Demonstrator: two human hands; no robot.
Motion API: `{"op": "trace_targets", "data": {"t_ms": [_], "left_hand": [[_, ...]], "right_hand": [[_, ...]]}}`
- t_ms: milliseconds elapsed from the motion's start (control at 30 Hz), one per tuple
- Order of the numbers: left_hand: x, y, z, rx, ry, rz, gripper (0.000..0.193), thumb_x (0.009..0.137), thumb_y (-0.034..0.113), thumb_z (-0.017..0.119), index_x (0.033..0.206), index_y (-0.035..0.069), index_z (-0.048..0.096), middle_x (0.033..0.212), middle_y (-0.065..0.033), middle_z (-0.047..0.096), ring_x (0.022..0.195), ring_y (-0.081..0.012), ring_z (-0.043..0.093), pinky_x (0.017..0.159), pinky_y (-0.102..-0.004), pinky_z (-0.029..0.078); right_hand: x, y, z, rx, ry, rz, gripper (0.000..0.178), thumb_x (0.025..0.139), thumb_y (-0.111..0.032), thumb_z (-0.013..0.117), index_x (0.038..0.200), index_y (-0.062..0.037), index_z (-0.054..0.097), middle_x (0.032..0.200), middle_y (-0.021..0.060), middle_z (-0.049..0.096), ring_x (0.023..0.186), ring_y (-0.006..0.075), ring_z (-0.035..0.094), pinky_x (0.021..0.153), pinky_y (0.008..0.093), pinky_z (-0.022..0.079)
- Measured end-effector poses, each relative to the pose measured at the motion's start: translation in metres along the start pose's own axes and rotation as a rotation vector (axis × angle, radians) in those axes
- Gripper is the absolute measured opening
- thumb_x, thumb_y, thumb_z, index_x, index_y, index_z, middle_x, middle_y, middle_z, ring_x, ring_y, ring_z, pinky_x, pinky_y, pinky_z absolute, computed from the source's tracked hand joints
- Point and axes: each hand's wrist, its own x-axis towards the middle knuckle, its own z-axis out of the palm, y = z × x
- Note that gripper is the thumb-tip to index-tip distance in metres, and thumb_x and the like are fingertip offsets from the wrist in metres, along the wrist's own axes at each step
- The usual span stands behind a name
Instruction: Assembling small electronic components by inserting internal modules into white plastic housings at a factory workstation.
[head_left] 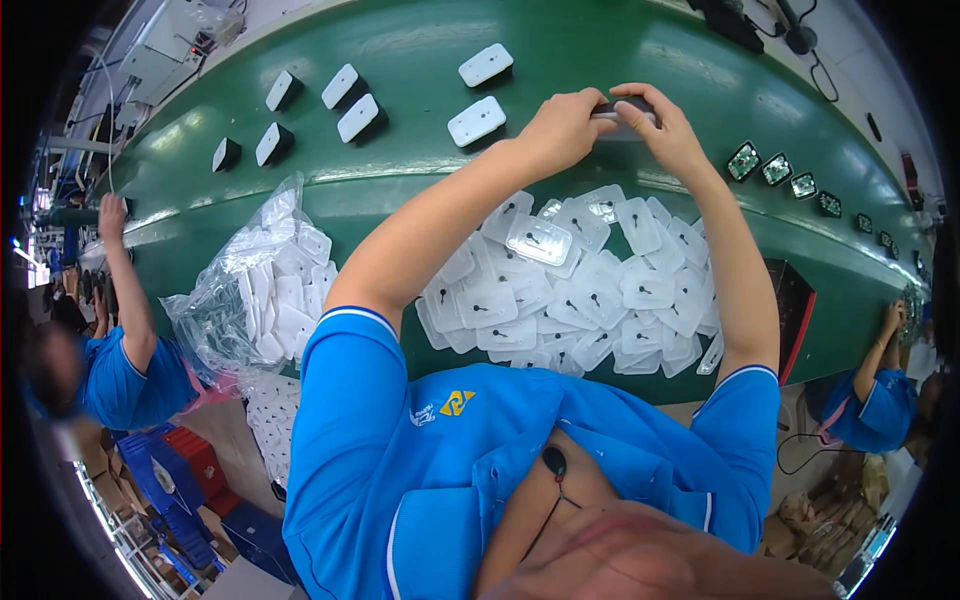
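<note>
Above the green work surface, at the far side of the loose pile, my left hand [563,127] and my right hand [665,132] grip a black-and-white plastic housing [628,106] between them. Fingers of both are closed on its ends, and much of it is covered by them. Close in front of my arms lies a heap of white rounded-rectangle plastic covers [500,302], each with a small dark mark. Left of my hands, white-topped black housings [477,121] sit apart from one another on the bench.
A clear plastic bag [215,310] of white covers lies left. Small black cases with green circuit boards [776,169] line the right of the green bench [400,225]. A dark box with a red edge [795,325] stands beside my right arm. Co-workers in blue shirts sit at both sides.
</note>
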Motion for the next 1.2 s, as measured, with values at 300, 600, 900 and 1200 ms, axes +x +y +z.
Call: {"op": "trace_targets", "data": {"t_ms": [300,600,900,1200], "left_hand": [[-0.025,0.011,-0.038,-0.250,0.094,-0.113,0.021,0.086,0.013,0.057,0.101,-0.002,0.058,0.077,-0.0106,0.063,0.057,-0.0145,0.057,0.057,-0.0258,0.047],[0.039,-0.115,-0.138,-0.326,0.315,-0.359,0.024,0.089,0.015,0.053,0.104,-0.003,0.055,0.075,-0.0129,0.063,0.054,-0.0154,0.059,0.050,-0.0246,0.049],[0.070,-0.177,-0.138,-0.291,0.172,-0.647,0.027,0.091,0.020,0.049,0.103,-0.003,0.055,0.076,-0.0128,0.063,0.054,-0.0172,0.059,0.048,-0.0251,0.048],[0.045,-0.141,-0.147,0.640,0.344,-0.564,0.040,0.088,0.031,0.053,0.112,-0.001,0.047,0.093,-0.0177,0.065,0.080,-0.0323,0.064,0.070,-0.0421,0.050]], "right_hand": [[-0.015,-0.049,-0.007,-0.033,-0.002,-0.012,0.036,0.088,-0.028,0.058,0.117,-0.0082,0.054,0.104,0.0069,0.061,0.084,0.0171,0.057,0.073,0.0271,0.045],[-0.127,-0.054,-0.143,-0.189,0.585,0.120,0.031,0.097,-0.027,0.045,0.115,-0.0050,0.057,0.100,0.0077,0.064,0.082,0.0126,0.060,0.072,0.0226,0.046],[-0.287,-0.014,-0.170,-0.287,0.806,0.569,0.025,0.094,-0.026,0.051,0.097,-0.0042,0.063,0.077,0.0026,0.062,0.062,0.0071,0.051,0.058,0.0168,0.041],[-0.311,0.002,-0.115,-0.376,0.647,0.696,0.017,0.088,-0.016,0.056,0.093,-0.0014,0.062,0.079,0.0038,0.061,0.066,0.0111,0.051,0.063,0.0213,0.042]]}}
